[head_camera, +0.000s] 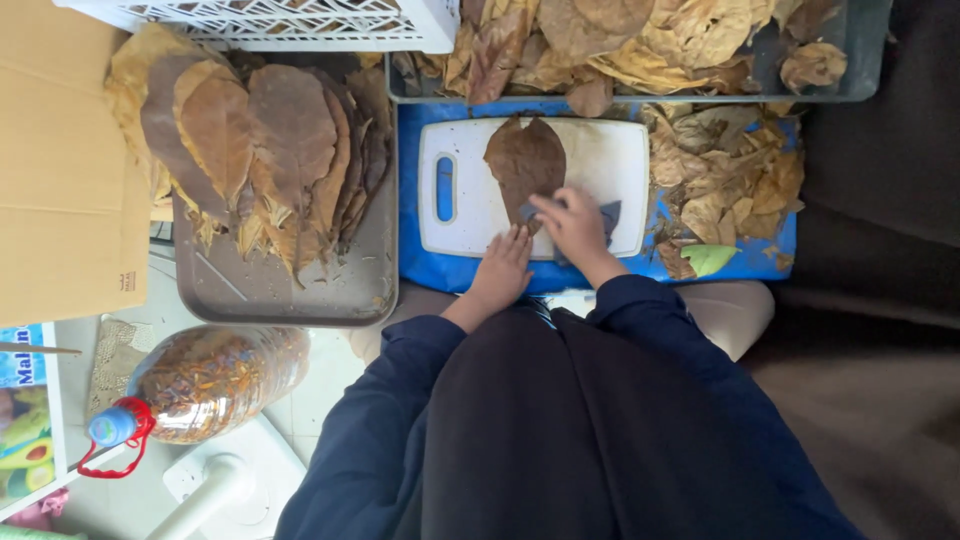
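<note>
Both hands (540, 245) perhaps pin leaf (526, 158) mid-board (610, 160).

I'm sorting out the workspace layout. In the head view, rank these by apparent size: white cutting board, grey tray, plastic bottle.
1. grey tray
2. white cutting board
3. plastic bottle, though it may sit nearer the camera, so its rank is less sure.

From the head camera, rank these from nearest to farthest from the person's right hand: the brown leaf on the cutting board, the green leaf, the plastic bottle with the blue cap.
1. Brown leaf: on the white board, touching the right hand.
2. Green leaf: to the hand's right, on the blue mat's edge.
3. Plastic bottle: far to the lower left, lying on the floor.
</note>
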